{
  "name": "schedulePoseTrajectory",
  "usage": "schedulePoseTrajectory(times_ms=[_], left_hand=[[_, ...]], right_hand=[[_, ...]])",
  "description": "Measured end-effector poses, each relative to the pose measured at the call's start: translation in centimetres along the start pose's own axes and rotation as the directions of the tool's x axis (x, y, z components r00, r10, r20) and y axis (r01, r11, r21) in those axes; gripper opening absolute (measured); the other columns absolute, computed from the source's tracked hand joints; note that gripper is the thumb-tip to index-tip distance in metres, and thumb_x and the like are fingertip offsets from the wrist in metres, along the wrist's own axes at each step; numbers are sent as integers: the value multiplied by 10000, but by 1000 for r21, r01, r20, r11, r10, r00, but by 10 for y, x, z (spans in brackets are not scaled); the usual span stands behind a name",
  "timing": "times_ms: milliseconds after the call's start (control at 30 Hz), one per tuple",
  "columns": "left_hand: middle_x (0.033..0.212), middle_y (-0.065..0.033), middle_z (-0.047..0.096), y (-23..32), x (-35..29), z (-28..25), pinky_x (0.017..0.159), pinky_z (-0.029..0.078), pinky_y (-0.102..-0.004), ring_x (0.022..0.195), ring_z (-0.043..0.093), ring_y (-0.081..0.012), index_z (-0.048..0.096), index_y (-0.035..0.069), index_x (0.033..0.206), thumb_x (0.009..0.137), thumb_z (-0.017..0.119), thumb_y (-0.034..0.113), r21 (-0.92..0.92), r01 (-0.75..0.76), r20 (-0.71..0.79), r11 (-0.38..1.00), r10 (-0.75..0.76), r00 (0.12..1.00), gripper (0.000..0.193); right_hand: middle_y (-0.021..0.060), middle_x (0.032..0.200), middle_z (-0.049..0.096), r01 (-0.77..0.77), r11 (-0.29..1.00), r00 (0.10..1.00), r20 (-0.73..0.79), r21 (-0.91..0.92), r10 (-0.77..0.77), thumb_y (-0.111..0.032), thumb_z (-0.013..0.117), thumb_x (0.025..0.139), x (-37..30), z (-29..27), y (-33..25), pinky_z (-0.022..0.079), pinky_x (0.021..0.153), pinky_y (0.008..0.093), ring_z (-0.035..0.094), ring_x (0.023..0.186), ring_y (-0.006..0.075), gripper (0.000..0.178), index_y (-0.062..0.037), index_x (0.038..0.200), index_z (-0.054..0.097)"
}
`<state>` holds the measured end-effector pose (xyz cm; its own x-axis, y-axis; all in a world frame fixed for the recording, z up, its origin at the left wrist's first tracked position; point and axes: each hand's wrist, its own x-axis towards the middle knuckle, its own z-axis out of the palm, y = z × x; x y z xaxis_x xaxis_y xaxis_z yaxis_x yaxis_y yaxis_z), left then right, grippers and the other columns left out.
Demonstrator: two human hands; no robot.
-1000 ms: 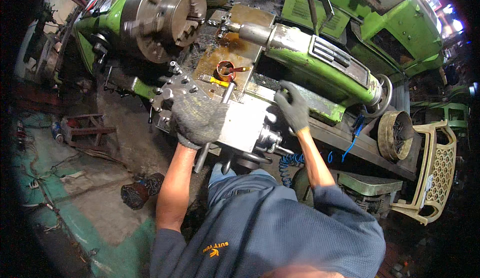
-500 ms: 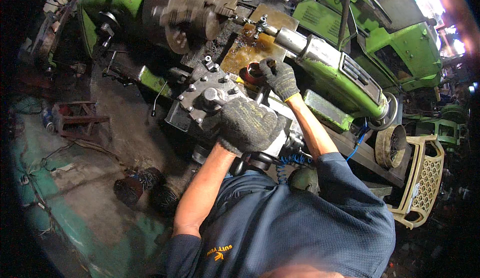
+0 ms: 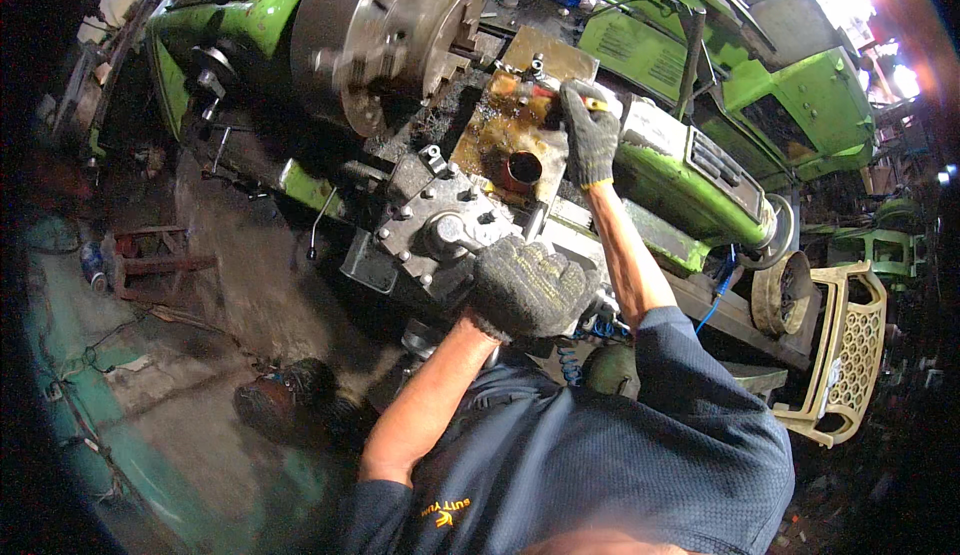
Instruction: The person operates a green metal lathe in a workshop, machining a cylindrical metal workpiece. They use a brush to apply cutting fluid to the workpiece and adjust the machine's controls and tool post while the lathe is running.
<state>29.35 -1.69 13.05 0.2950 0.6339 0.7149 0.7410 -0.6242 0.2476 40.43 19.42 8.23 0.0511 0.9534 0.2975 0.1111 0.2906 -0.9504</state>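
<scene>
While the right hand (image 3: 588, 139) clasps a red-yellow brush (image 3: 597, 105) (partly hidden), left hand (image 3: 530, 288) curled, grasp unclear

To the right of the grey-gloved right hand (image 3: 590, 140), passage is barred by the green metal tailstock (image 3: 692, 193); leftward, a gap is left before the round steel chuck (image 3: 395, 40).

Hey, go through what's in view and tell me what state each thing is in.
Left hand: gloved, curled; its grip is hidden
Right hand: gloved, closed on the red-and-yellow tool
Red-and-yellow tool: held
Can: open-topped, dark inside
Tan plate: stained brown, looks wet
Chuck: motion-blurred, possibly turning
Blue hose: coiled
</scene>
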Motion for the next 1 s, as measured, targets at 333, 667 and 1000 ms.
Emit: schedulePoseTrajectory(times_ms=[333, 667, 1000], left_hand=[[546, -16, 480, -4, 2, -3, 458, 387, -414, 489, 509, -219, 551, 196, 637, 743, 744, 271, -12, -41, -76, 999, 40, 996, 232], [681, -30, 610, -3, -4, -4, 543, 474, -391, 612, 605, -217, 666, 159, 804, 846, 667, 299, -73, -52, -16, 996, 51, 999, 146], [672, -33, 584, -12, -4, -9, 532, 461, -427, 630, 597, -239, 684, 165, 825, 780, 679, 314, -282, -24, -26, 959, 17, 1000, 156]], right_hand=[[88, 929, 752, 116, 975, 993, 24, -189, -113, -233, 690, 932, 41, 35, 5, 559, 746, 328, 706, 812, 168, 234, -36, 1054, 713], [127, 924, 743, 451, 643, 887, 232, -618, -399, -244, 720, 893, -4, 17, -39, 567, 742, 398, 729, 856, 310, 174, -132, 1026, 731], [24, 834, 726, -109, 928, 983, 101, -355, 154, -171, 718, 927, -55, -45, -11, 537, 648, 253, 642, 711, 71, 200, -23, 1062, 725]])
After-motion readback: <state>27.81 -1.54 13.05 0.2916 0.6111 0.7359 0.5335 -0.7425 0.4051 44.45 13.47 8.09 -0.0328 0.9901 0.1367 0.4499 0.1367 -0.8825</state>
